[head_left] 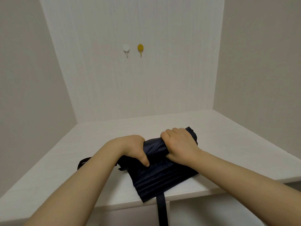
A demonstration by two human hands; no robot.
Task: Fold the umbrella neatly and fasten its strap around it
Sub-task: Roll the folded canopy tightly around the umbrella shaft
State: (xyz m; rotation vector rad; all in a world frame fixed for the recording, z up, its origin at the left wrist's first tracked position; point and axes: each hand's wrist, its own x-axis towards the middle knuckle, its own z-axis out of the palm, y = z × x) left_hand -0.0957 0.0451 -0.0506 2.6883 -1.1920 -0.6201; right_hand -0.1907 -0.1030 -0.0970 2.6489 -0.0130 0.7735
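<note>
Room: pale walls close in a white table (48, 160) on three sides; a white hook (126, 48) and a yellow hook (140, 48) sit side by side on the back wall.
Umbrella: the dark navy umbrella (162, 175) lies near the table's front edge, its pleated canopy spread flat toward the person and partly rolled at the far side.
Strap: a black strap (162, 207) hangs over the front edge from the canopy's hem.
Left hand: the left hand (135, 147) is curled over the roll's left end, thumb pressing on the flat pleats.
Right hand: the right hand (179, 144) is clamped around the roll, fingers wrapped over the top.
Handle: a black loop (81, 162) shows left of the forearm; the handle is hidden.
</note>
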